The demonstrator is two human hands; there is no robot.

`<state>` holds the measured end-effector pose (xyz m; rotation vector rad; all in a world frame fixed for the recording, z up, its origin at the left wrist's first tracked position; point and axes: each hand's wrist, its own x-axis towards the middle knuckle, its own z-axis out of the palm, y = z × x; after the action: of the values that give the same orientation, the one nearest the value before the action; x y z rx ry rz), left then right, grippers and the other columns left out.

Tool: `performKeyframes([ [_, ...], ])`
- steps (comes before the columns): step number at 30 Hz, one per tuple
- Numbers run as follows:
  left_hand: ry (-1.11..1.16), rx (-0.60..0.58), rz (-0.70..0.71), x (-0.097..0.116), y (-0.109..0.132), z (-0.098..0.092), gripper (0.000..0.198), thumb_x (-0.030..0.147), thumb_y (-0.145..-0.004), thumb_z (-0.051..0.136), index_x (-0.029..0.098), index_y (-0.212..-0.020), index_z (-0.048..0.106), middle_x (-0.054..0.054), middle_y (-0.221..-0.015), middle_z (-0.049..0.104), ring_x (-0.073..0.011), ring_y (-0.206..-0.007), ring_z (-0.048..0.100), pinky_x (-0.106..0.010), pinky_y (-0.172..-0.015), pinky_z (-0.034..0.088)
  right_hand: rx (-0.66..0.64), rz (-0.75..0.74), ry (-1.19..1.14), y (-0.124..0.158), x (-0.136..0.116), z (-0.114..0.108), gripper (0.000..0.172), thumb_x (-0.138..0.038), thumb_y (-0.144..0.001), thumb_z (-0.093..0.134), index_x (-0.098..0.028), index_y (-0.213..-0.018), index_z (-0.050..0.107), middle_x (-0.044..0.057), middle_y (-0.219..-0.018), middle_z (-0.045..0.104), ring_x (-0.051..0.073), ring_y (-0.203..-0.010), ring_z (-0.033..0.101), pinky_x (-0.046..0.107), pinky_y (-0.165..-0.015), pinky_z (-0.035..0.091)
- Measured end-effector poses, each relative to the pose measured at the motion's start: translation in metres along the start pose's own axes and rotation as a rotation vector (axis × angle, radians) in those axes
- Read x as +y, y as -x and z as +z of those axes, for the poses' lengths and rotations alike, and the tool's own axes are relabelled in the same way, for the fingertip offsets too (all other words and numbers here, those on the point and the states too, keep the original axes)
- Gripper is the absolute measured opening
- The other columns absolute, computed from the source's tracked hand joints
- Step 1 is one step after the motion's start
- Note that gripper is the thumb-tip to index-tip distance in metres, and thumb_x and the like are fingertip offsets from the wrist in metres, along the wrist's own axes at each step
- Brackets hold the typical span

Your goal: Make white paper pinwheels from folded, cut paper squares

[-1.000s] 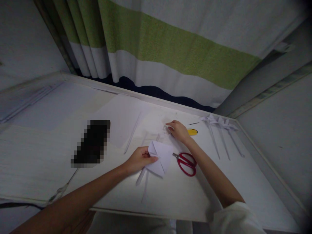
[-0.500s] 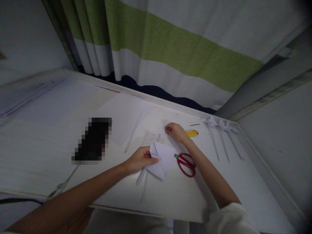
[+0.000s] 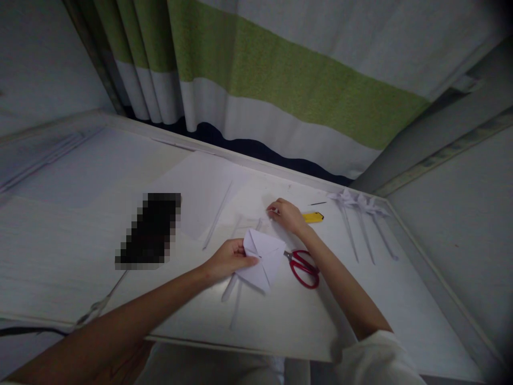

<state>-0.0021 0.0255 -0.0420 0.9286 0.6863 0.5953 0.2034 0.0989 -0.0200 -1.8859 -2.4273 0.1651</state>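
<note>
My left hand [image 3: 226,262] pinches a white paper square [image 3: 269,255] with slits and a folded-over corner, thumb on top near a small dark spot at its middle. My right hand [image 3: 287,216], its fingertips pinched together, is just beyond the paper, low over the table. A thin pale bit shows at those fingertips, too small to name. Red-handled scissors [image 3: 294,263] lie right of the paper, beneath my right forearm. A yellow cutter [image 3: 313,217] lies beside my right hand. Rolled paper sticks [image 3: 229,289] stick out from under the held paper.
Several white paper pinwheels [image 3: 363,202] on sticks lie at the right. A thin black rod [image 3: 318,203] rests near the back edge. Leftward are paper sheets [image 3: 196,187], another paper stick [image 3: 217,216] and a blurred-out dark object [image 3: 150,230] with a cable. A striped curtain [image 3: 280,69] hangs behind.
My right fingers have shifted slightly, and the thin pale bit now shows at their tips. The paper in my left hand is turned a little, showing its slits more clearly.
</note>
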Motion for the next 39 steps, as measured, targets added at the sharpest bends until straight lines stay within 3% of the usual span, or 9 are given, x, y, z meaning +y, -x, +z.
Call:
performKeyframes([
  [4, -0.027, -0.005, 0.015, 0.0, 0.0, -0.001, 0.028, 0.013, -0.06, 0.067, 0.01, -0.086, 0.057, -0.007, -0.076, 0.067, -0.015, -0.066, 0.062, -0.026, -0.062, 0.047, 0.046, -0.005, -0.06, -0.005, -0.004, 0.007, 0.026, -0.028, -0.083, 0.045, -0.016, -0.105, 0.049, 0.006, -0.106, 0.052, 0.016, -0.087, 0.054, 0.036, -0.074, 0.046],
  [9, -0.063, 0.003, 0.035, 0.0, -0.002, -0.002, 0.038, 0.014, -0.061, 0.067, 0.01, -0.095, 0.05, -0.009, -0.078, 0.066, -0.0168, -0.069, 0.062, -0.029, -0.064, 0.047, 0.254, -0.006, -0.182, 0.007, -0.007, 0.0, 0.01, -0.018, -0.08, 0.048, -0.015, -0.083, 0.057, 0.007, -0.089, 0.055, 0.016, -0.08, 0.054, 0.03, -0.069, 0.045],
  [14, -0.099, 0.021, 0.041, -0.004, 0.0, -0.001, 0.037, 0.016, -0.063, 0.066, 0.012, -0.093, 0.045, -0.008, -0.081, 0.065, -0.0189, -0.072, 0.063, -0.032, -0.066, 0.047, 0.532, 0.071, -0.372, 0.057, -0.017, -0.017, 0.01, -0.023, -0.083, 0.041, -0.017, -0.087, 0.049, 0.005, -0.085, 0.052, 0.014, -0.073, 0.053, 0.026, -0.058, 0.047],
  [17, -0.122, 0.029, 0.039, -0.003, 0.002, 0.003, 0.033, 0.017, -0.065, 0.064, 0.015, -0.089, 0.042, -0.007, -0.08, 0.066, -0.0195, -0.074, 0.063, -0.034, -0.068, 0.047, 0.62, 0.121, -0.482, 0.094, -0.03, -0.019, 0.008, -0.022, -0.084, 0.039, -0.019, -0.09, 0.044, 0.005, -0.087, 0.053, 0.012, -0.069, 0.056, 0.021, -0.047, 0.048],
  [20, -0.157, 0.057, 0.051, 0.0, 0.003, 0.008, 0.031, 0.018, -0.066, 0.063, 0.017, -0.087, 0.039, -0.006, -0.079, 0.066, -0.0187, -0.071, 0.063, -0.034, -0.067, 0.047, 0.568, 0.097, -0.767, 0.122, -0.041, -0.017, 0.011, -0.017, -0.081, 0.044, -0.021, -0.091, 0.047, 0.004, -0.088, 0.053, 0.011, -0.065, 0.059, 0.018, -0.04, 0.047],
  [22, -0.19, 0.115, 0.069, 0.002, 0.001, 0.011, 0.033, 0.018, -0.065, 0.063, 0.017, -0.087, 0.038, -0.005, -0.077, 0.066, -0.0187, -0.068, 0.063, -0.034, -0.065, 0.047, 0.532, 0.007, -0.815, 0.131, -0.045, -0.015, 0.015, -0.013, -0.079, 0.045, -0.021, -0.088, 0.053, 0.005, -0.089, 0.053, 0.012, -0.068, 0.059, 0.018, -0.042, 0.047],
  [25, -0.216, 0.199, 0.092, 0.006, -0.001, 0.016, 0.036, 0.019, -0.065, 0.064, 0.017, -0.088, 0.037, -0.004, -0.072, 0.066, -0.0187, -0.065, 0.063, -0.034, -0.063, 0.047, 0.524, -0.108, -0.698, 0.133, -0.045, -0.012, 0.021, -0.009, -0.075, 0.046, -0.022, -0.086, 0.059, 0.006, -0.09, 0.053, 0.014, -0.076, 0.057, 0.021, -0.049, 0.049],
  [30, -0.214, 0.226, 0.118, 0.004, -0.005, 0.026, 0.035, 0.019, -0.066, 0.062, 0.018, -0.088, 0.036, -0.003, -0.071, 0.065, -0.0173, -0.064, 0.063, -0.031, -0.061, 0.048, 0.41, -0.249, -0.489, 0.123, -0.04, 0.0, 0.024, -0.01, -0.075, 0.045, -0.019, -0.094, 0.057, 0.009, -0.094, 0.051, 0.017, -0.082, 0.054, 0.029, -0.066, 0.05],
  [39, -0.246, 0.247, 0.151, -0.007, -0.014, 0.036, 0.034, 0.018, -0.065, 0.061, 0.02, -0.085, 0.033, 0.002, -0.066, 0.063, -0.0154, -0.061, 0.062, -0.026, -0.056, 0.047, 0.371, -0.181, -0.442, 0.12, -0.039, 0.015, 0.019, -0.019, -0.077, 0.049, -0.016, -0.095, 0.053, 0.011, -0.096, 0.048, 0.017, -0.078, 0.055, 0.031, -0.067, 0.05],
])
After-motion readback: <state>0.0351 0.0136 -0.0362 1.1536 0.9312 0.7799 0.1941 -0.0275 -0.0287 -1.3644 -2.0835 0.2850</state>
